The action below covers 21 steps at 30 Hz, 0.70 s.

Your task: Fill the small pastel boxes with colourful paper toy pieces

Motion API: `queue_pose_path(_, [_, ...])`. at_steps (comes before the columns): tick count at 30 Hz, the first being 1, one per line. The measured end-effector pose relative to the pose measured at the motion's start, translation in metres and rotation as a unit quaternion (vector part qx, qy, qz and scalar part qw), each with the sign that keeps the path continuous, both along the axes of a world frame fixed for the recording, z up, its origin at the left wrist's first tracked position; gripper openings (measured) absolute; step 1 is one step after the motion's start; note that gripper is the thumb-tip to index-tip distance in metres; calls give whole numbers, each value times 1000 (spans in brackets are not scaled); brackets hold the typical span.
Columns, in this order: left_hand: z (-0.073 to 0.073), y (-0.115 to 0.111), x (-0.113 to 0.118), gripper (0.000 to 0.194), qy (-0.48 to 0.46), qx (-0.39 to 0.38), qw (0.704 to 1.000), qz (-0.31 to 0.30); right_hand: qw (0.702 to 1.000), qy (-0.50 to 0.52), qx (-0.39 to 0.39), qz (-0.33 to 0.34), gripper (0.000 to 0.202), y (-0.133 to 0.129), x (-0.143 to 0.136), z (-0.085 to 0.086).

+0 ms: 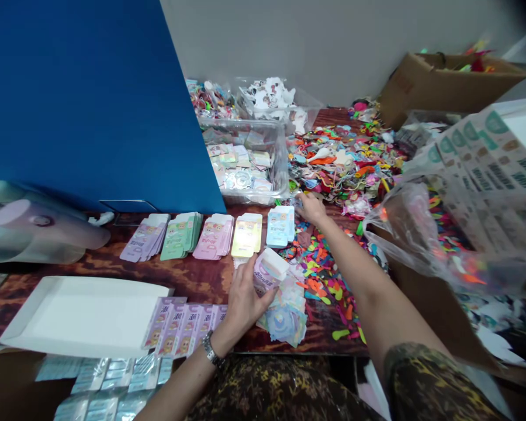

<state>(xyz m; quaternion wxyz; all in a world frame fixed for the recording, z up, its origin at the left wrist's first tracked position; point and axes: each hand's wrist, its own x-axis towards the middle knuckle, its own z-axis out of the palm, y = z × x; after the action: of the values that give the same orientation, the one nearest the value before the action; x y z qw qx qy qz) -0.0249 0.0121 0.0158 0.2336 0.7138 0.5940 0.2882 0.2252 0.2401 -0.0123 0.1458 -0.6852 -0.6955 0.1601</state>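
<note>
My left hand (244, 298) is closed around a small purple and white box (268, 272), tilted above a pile of pale shiny sheets (284, 313). My right hand (311, 209) reaches to the near edge of the heap of small colourful items (337, 164); its fingertips are at something too small to make out. Just left of it lies a blue card stack (280, 226). Further left, in a row, are stacks of yellow (247, 235), pink (214, 235), green (182, 235) and purple (145, 238) cards. Loose balloon-like pieces (328, 263) lie under my right forearm.
A clear bin (281, 161) of small cards stands at the back, by a blue panel (92, 105). Purple boxes (188, 327) lie beside a white tray (87, 316) at front left. On the right are a cardboard box (447, 88) and plastic bags (416, 216).
</note>
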Motion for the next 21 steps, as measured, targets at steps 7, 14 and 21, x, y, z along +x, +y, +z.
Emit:
queue_pose_path(7, [2, 1, -3, 73, -19, 13, 1000, 12, 995, 70, 64, -18, 14, -33, 10, 40])
queue_pose_path(14, [5, -3, -1, 77, -42, 30, 998, 32, 939, 302, 73, 146, 20, -158, -42, 111])
queue_pose_path(21, [17, -18, -2, 91, -93, 49, 994, 16, 920, 188, 192, 286, 17, -205, -59, 114])
